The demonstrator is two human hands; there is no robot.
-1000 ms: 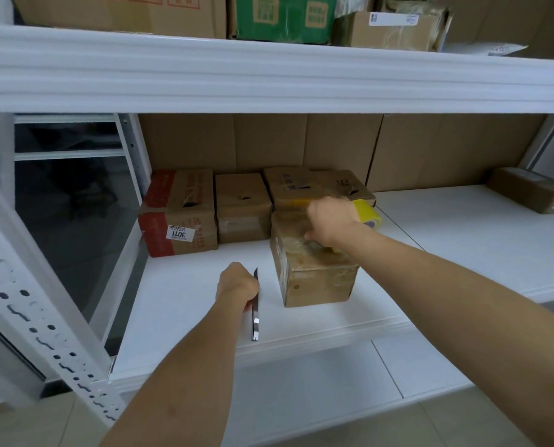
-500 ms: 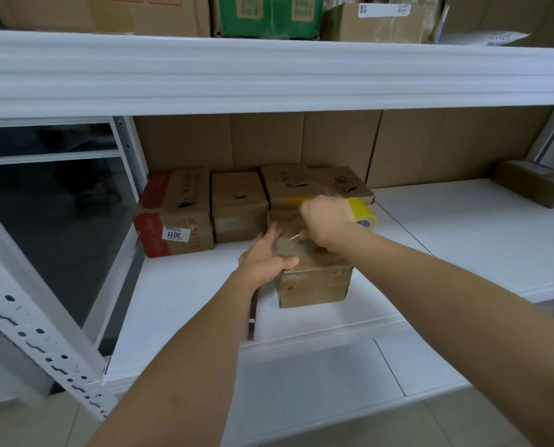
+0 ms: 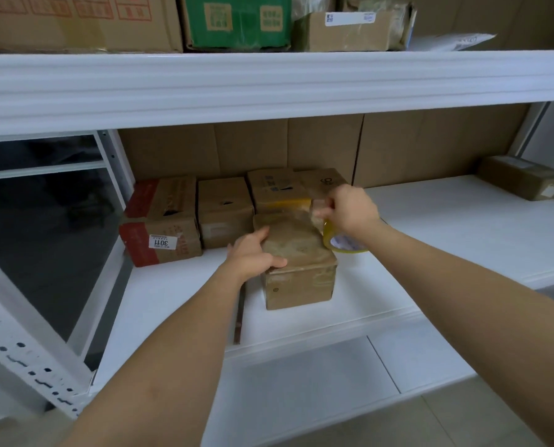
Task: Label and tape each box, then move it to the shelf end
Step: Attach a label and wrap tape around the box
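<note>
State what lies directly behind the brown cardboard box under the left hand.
Behind the brown cardboard box, a taller tan carton with yellow tape stands against the cardboard backing. The box hides its lower part.

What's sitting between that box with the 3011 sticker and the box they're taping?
In the head view, a plain brown box stands between the stickered box and the box being taped, with the left hand also reaching across that gap.
</note>
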